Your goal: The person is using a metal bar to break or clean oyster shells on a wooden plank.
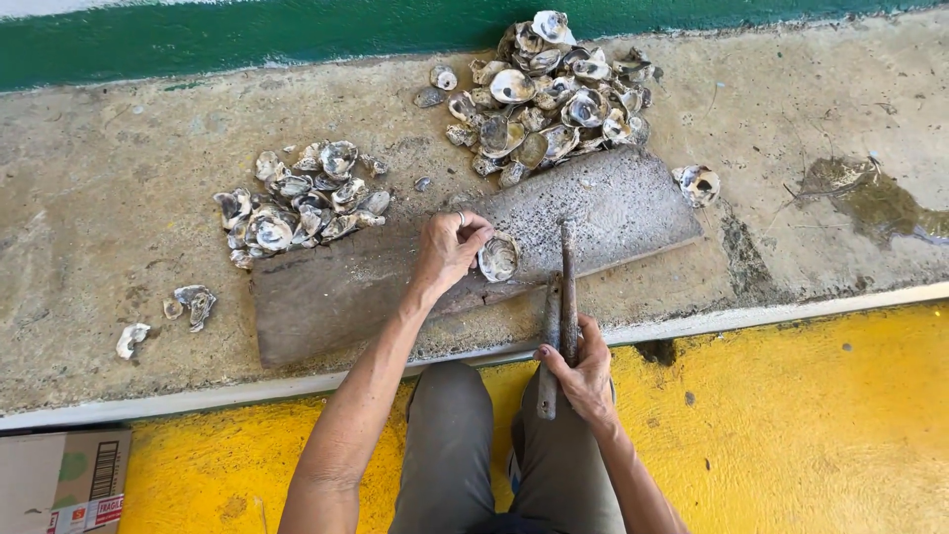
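My left hand [450, 247] pinches the edge of an oyster shell [499, 258] that lies on a flat grey stone slab [603, 213]. A ring shows on one finger of that hand. My right hand [581, 371] grips two rusty metal rods [560, 307] side by side, their tips resting on the slab just right of the shell. My knees in grey trousers are below, between the arms.
A big heap of oyster shells [549, 94] lies behind the slab, a smaller heap [301, 203] to its left, loose shells [193, 305] at far left and one shell [698, 183] at the slab's right end. Concrete ledge, yellow floor, cardboard box [64, 482], wet patch [870, 198].
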